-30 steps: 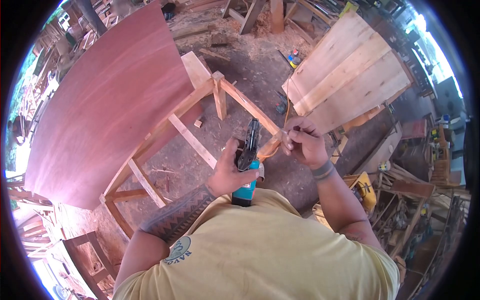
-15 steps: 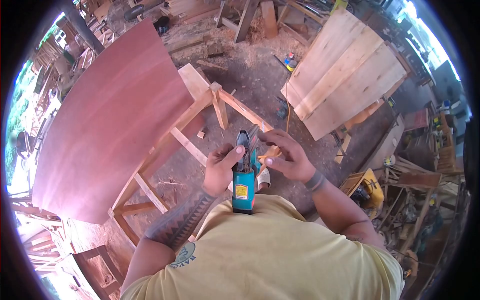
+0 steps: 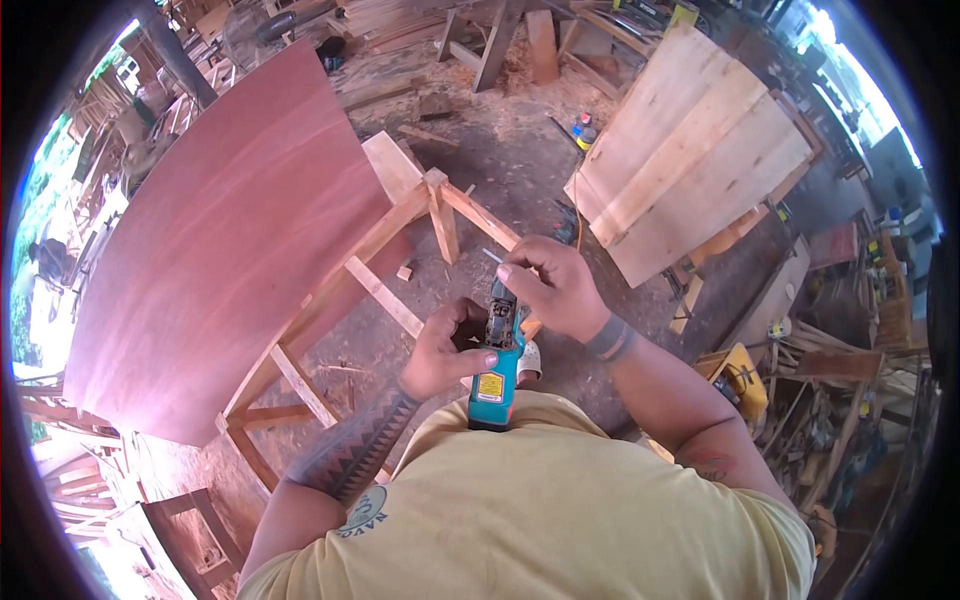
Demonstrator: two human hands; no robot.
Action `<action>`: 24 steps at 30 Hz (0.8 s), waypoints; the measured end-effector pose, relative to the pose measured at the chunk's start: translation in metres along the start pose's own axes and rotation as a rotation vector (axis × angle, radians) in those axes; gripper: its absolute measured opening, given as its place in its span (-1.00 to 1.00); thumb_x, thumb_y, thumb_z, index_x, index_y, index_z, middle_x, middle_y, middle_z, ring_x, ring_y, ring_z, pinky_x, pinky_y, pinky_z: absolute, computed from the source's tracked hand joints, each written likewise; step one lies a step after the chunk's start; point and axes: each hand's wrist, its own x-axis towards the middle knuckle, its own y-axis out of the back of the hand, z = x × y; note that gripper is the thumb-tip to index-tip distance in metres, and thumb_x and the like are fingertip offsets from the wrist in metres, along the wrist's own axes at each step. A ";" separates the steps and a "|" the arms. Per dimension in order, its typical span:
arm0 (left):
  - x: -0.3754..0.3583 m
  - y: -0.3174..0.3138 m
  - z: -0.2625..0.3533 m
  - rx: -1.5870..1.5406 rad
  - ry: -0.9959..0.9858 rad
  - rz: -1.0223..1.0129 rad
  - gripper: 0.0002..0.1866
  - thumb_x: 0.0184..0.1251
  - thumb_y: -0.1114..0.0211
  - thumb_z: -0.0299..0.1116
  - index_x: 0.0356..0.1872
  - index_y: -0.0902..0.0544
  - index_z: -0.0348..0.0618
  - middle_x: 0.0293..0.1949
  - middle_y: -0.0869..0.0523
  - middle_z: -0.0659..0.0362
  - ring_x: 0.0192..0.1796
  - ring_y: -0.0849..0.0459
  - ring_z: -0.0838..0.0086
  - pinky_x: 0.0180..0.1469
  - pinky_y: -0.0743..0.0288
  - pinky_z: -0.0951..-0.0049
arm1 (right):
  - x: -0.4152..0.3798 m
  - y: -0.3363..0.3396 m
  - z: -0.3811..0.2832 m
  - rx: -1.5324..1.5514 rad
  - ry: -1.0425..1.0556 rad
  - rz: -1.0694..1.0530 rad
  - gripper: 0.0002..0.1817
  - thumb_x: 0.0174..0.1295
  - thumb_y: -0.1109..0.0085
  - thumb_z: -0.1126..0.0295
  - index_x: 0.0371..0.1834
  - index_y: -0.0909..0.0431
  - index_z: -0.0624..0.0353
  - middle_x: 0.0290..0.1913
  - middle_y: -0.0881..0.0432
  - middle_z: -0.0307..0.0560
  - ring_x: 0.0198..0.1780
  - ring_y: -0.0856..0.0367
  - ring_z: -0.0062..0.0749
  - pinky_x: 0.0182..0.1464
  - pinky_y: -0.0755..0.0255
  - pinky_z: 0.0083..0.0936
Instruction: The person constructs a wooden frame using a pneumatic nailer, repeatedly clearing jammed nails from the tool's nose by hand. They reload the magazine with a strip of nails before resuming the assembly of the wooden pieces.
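Closest to the camera is the person's yellow shirt, with a tattooed left forearm rising from it. The left hand is closed around the body of a teal power tool, which stands nearly upright just in front of the chest, its labelled handle end pointing down toward the shirt and its dark head pointing away. The right hand sits on top of that dark head, fingers curled in a narrow pinch around a thin pale sliver that pokes out to the left of the fingertips; what exactly the sliver is cannot be told. A dark band wraps the right wrist. Behind and below the hands stands a bare wooden frame of pale rails and legs on a sawdust-strewn dirt floor. A large reddish plywood sheet lies across the left part of this frame, well apart from the hands. To the right, farther off, a stack of pale planks lies side by side, with an orange cord running near its lower left corner. Small cans sit on the floor beside the planks. A yellow machine stands among clutter at the right.
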 end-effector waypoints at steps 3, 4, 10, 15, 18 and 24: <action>-0.004 0.002 0.007 0.031 0.042 -0.022 -0.40 0.22 -0.72 -0.18 0.07 -0.61 -0.36 -0.14 -0.71 0.21 -0.14 -0.64 0.62 -0.09 -0.58 0.51 | -0.007 -0.004 -0.001 -0.041 0.059 0.028 -0.84 0.45 -0.35 0.42 -0.22 -0.71 0.32 -0.24 -0.65 -0.19 -0.28 -0.52 -0.65 -0.27 -0.38 -0.56; -0.003 0.004 0.009 0.025 0.080 -0.031 -0.41 0.24 -0.71 -0.19 0.09 -0.61 -0.37 -0.14 -0.72 0.21 -0.16 -0.65 0.61 -0.10 -0.58 0.51 | -0.007 -0.005 0.000 -0.047 0.085 0.036 -0.84 0.45 -0.34 0.42 -0.22 -0.70 0.32 -0.24 -0.65 -0.19 -0.28 -0.52 -0.65 -0.26 -0.37 -0.56; -0.002 -0.006 -0.006 0.052 0.020 0.111 -0.63 0.51 -0.52 -0.19 -0.02 -0.70 -0.36 -0.21 -0.78 0.20 -0.19 -0.66 0.62 -0.15 -0.58 0.50 | -0.008 -0.007 0.008 -0.010 0.072 0.023 -0.85 0.46 -0.33 0.42 -0.21 -0.70 0.32 -0.24 -0.65 -0.19 -0.30 -0.52 -0.65 -0.27 -0.38 -0.56; 0.003 -0.012 -0.005 0.059 0.041 0.200 -0.64 0.60 -0.43 -0.14 -0.15 -0.74 -0.33 -0.28 -0.78 0.23 -0.21 -0.64 0.64 -0.17 -0.55 0.51 | -0.008 -0.006 0.002 -0.020 0.047 -0.015 -0.85 0.45 -0.35 0.42 -0.22 -0.69 0.30 -0.23 -0.64 -0.20 -0.28 -0.52 -0.65 -0.25 -0.39 -0.56; 0.003 -0.009 -0.007 0.031 0.068 0.182 -0.64 0.59 -0.44 -0.13 -0.16 -0.73 -0.32 -0.30 -0.76 0.25 -0.23 -0.62 0.64 -0.18 -0.53 0.51 | -0.007 -0.003 0.001 -0.027 0.063 -0.066 -0.86 0.42 -0.38 0.42 -0.21 -0.69 0.28 -0.23 -0.63 -0.20 -0.25 -0.53 -0.63 -0.23 -0.40 -0.54; -0.001 -0.014 -0.011 -0.046 0.007 0.167 -0.69 0.57 -0.44 -0.21 -0.21 -0.69 -0.30 -0.32 -0.72 0.26 -0.25 -0.60 0.64 -0.20 -0.51 0.50 | -0.010 0.001 0.014 -0.015 0.118 -0.166 -0.82 0.38 -0.43 0.43 -0.10 -0.65 0.27 -0.17 -0.63 -0.15 -0.15 -0.58 -0.50 -0.08 -0.47 -0.46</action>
